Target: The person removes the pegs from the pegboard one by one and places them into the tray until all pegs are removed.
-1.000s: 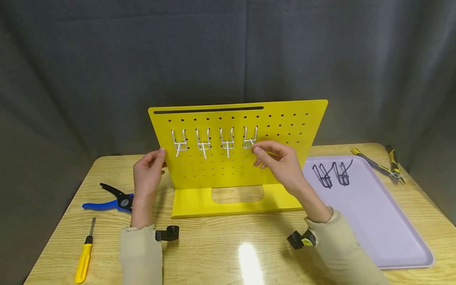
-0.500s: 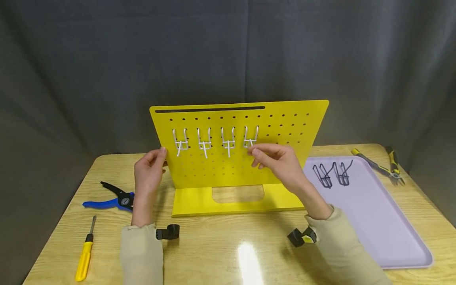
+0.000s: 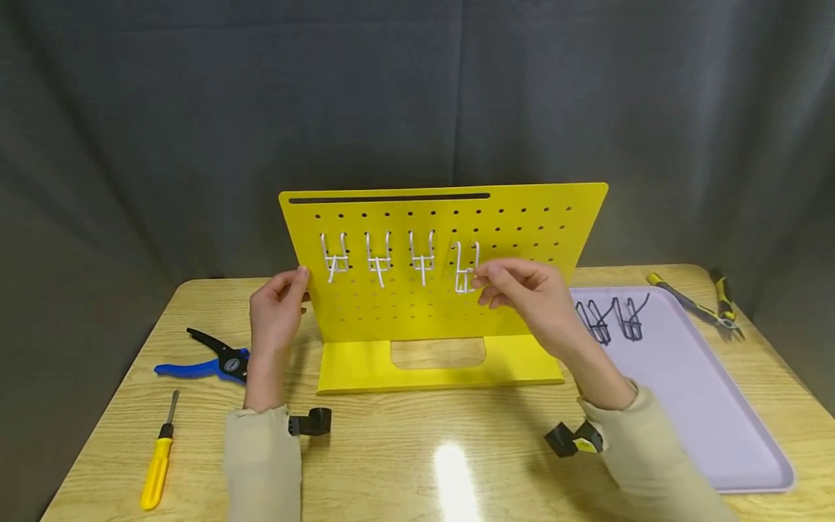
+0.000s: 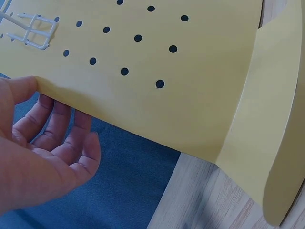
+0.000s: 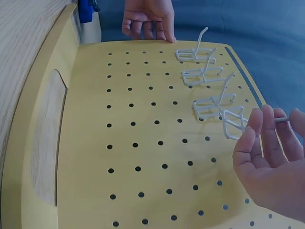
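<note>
A yellow pegboard (image 3: 365, 326) stands upright on its folded base. My left hand (image 3: 277, 312) holds its left edge, thumb in front and the other fingers behind it, as the left wrist view shows. Between thumb and fingertips, my right hand (image 3: 541, 297) pinches the prong of a white wire pegboard hook (image 3: 459, 258). This hook hangs in front of the board, its upper bends out of the holes; the fingers hide its prong end. Three more white hooks hang in a row to its left: one at the edge (image 3: 335, 258), one in the middle (image 3: 378, 259), one nearest (image 3: 422, 259).
On the right lies a lilac tray (image 3: 685, 406) with black wire hooks (image 3: 631, 330) in it. Beyond it are yellow-and-black pliers (image 3: 723, 312). A blue-and-black handled tool (image 3: 228, 365) and a yellow screwdriver (image 3: 156, 471) lie on the left.
The fourth white hook has come out of its holes and moved down and slightly right with my right hand. My left hand still holds the board's edge.
</note>
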`<state>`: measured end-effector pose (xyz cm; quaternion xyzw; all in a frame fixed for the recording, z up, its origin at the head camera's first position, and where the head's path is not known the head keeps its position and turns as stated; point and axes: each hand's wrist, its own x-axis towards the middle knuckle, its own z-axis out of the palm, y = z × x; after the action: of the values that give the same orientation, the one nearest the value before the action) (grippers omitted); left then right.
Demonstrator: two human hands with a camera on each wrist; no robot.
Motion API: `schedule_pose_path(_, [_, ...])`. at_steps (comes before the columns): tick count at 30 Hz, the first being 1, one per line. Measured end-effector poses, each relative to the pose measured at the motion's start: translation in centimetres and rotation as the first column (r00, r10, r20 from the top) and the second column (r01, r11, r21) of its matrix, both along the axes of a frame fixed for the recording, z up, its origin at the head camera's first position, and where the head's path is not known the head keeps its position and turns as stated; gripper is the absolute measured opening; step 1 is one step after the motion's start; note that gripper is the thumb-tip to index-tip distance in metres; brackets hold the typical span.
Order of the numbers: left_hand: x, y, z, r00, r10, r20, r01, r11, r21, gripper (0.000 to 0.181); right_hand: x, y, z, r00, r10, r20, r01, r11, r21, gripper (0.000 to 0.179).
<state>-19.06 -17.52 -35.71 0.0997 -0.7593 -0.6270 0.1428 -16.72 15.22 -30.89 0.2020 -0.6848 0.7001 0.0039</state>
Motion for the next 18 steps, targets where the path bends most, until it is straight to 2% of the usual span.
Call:
schedule_pose_path(5, [-0.1,0.1,0.1,1.0,0.002,0.008,-0.002,1.0,0.002,0.046,0.3,1.1,0.0,1.0,-0.005,0.005,0.005,0.999,0.049,0.018])
schedule_pose_path(8, [-0.1,0.0,0.2,1.0,-0.003,0.005,0.003,1.0,0.013,0.047,0.6,1.8,-0.2,1.0,-0.018,0.001,0.018,0.996,0.092,0.023])
schedule_pose_path(11, [-0.1,0.0,0.2,1.0,-0.003,0.004,0.003,1.0,0.018,0.047,0.9,2.6,-0.6,1.0,-0.023,-0.001,0.023,0.992,0.126,0.027])
schedule_pose_path(18, [-0.1,0.1,0.1,1.0,0.0,0.012,0.0,1.0,0.023,0.046,1.6,5.4,-1.9,0.998,-0.055,-0.015,0.057,0.984,0.168,0.023])
